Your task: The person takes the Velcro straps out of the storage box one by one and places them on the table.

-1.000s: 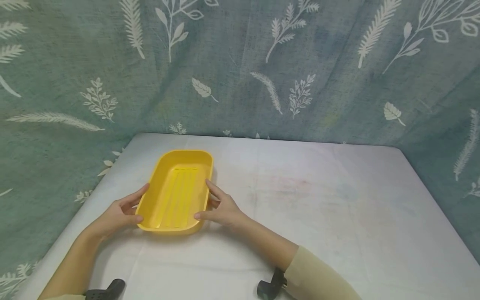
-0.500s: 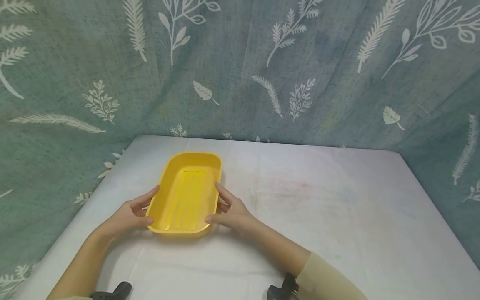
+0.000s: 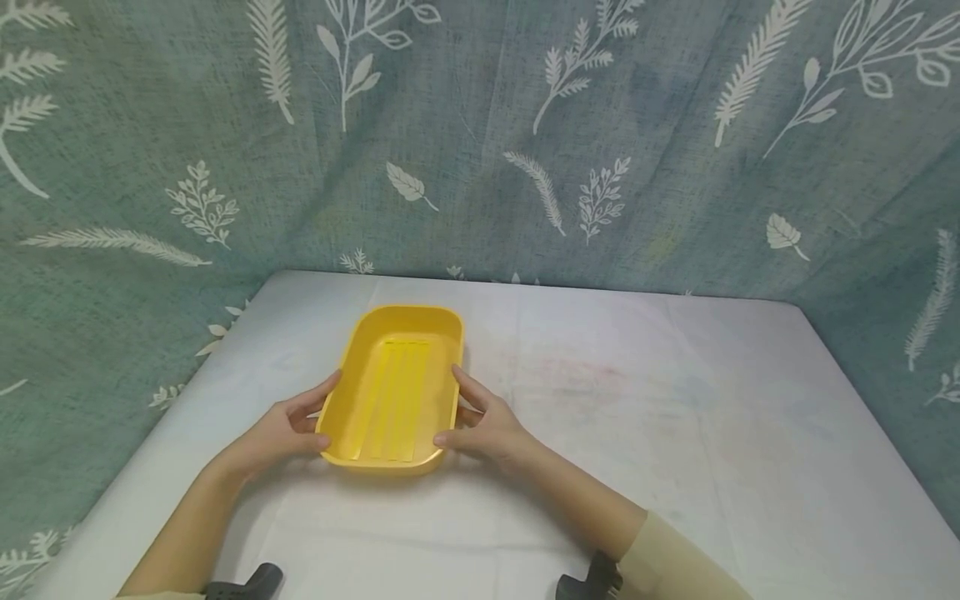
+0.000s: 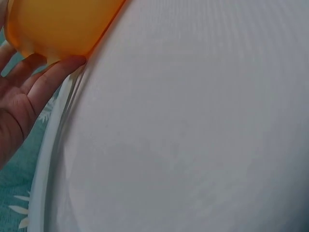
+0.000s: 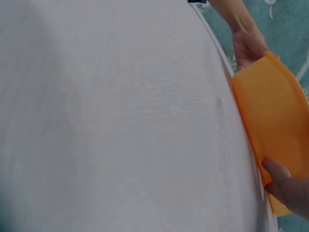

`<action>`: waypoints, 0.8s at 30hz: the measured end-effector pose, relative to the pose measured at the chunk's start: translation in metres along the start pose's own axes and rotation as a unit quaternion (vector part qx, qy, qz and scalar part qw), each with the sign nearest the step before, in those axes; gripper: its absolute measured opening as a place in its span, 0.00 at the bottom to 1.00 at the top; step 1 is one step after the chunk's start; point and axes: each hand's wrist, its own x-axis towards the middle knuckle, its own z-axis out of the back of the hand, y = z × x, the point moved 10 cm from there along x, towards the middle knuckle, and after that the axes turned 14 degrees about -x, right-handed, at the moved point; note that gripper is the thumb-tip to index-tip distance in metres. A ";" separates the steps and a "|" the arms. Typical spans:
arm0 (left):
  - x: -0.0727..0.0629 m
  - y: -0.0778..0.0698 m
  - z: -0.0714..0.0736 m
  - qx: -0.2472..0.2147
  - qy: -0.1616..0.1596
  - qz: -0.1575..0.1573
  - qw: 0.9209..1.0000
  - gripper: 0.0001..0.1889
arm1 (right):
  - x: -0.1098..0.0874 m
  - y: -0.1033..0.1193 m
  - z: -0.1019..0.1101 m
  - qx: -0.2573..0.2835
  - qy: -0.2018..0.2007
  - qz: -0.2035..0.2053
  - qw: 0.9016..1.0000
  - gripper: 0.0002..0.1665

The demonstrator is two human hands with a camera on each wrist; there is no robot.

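Note:
A yellow plastic tray (image 3: 396,396), rectangular with rounded corners and raised ribs along its floor, sits left of the table's middle with nothing inside. My left hand (image 3: 285,432) grips its left side, thumb on the rim near the front corner. On the opposite side my right hand (image 3: 489,427) holds it likewise, thumb at the front right rim and fingers along the outer wall. In the left wrist view the fingers of the left hand (image 4: 36,89) touch the tray's outside (image 4: 65,29). The right wrist view shows both hands at the tray wall (image 5: 275,111).
A white cloth-covered table (image 3: 637,433) with faint reddish stains spreads under and to the right of the tray. Behind and beside it hangs a green-blue curtain (image 3: 465,150) with white leaf prints. Dark wrist devices (image 3: 251,582) show at the bottom edge.
Both hands have moved the tray steadily to the right across the table, keeping the same hold. Its slant is about the same. The head view has shifted slightly.

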 end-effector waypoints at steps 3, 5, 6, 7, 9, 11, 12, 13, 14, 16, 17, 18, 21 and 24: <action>0.003 0.000 -0.005 0.005 0.004 -0.002 1.000 0.46 | -0.004 0.000 0.005 0.001 0.001 0.000 1.000 0.61; 0.005 0.000 -0.009 0.005 0.009 -0.007 1.000 0.46 | -0.006 0.000 0.008 -0.003 -0.001 -0.001 1.000 0.61; 0.006 -0.001 -0.011 0.004 0.012 -0.009 1.000 0.46 | -0.008 0.001 0.010 -0.005 -0.001 -0.001 1.000 0.61; 0.007 -0.001 -0.014 0.000 0.015 -0.012 1.000 0.46 | -0.009 0.001 0.012 -0.008 -0.003 -0.001 1.000 0.61; 0.009 -0.002 -0.017 -0.001 0.015 -0.012 1.000 0.46 | -0.011 0.001 0.015 -0.011 -0.004 -0.001 1.000 0.61; 0.012 -0.002 -0.019 -0.002 0.010 -0.007 1.000 0.46 | -0.013 0.001 0.018 -0.015 -0.005 -0.001 1.000 0.61; 0.013 -0.002 -0.020 -0.004 0.007 -0.005 1.000 0.45 | -0.014 0.001 0.020 -0.015 -0.005 0.000 1.000 0.61; 0.014 -0.002 -0.021 -0.005 0.004 -0.002 1.000 0.45 | -0.014 0.001 0.021 -0.016 -0.006 0.000 1.000 0.61; 0.016 -0.001 -0.022 -0.006 0.000 0.002 1.000 0.45 | -0.015 0.001 0.023 -0.018 -0.008 -0.003 1.000 0.61; 0.019 -0.001 -0.025 -0.011 -0.003 0.006 1.000 0.45 | -0.017 0.000 0.027 -0.023 -0.011 -0.006 1.000 0.61; 0.020 -0.001 -0.027 -0.012 -0.002 0.006 1.000 0.45 | -0.019 -0.001 0.029 -0.027 -0.013 -0.009 1.000 0.61; 0.021 -0.001 -0.028 -0.013 -0.003 0.008 1.000 0.46 | -0.020 -0.001 0.031 -0.029 -0.015 -0.011 0.999 0.61; 0.025 0.001 -0.033 -0.016 -0.004 0.016 1.000 0.46 | -0.024 -0.002 0.037 -0.035 -0.019 -0.012 0.999 0.61; 0.029 0.001 -0.037 -0.019 -0.007 0.023 1.000 0.46 | -0.027 -0.002 0.041 -0.035 -0.022 -0.008 0.999 0.61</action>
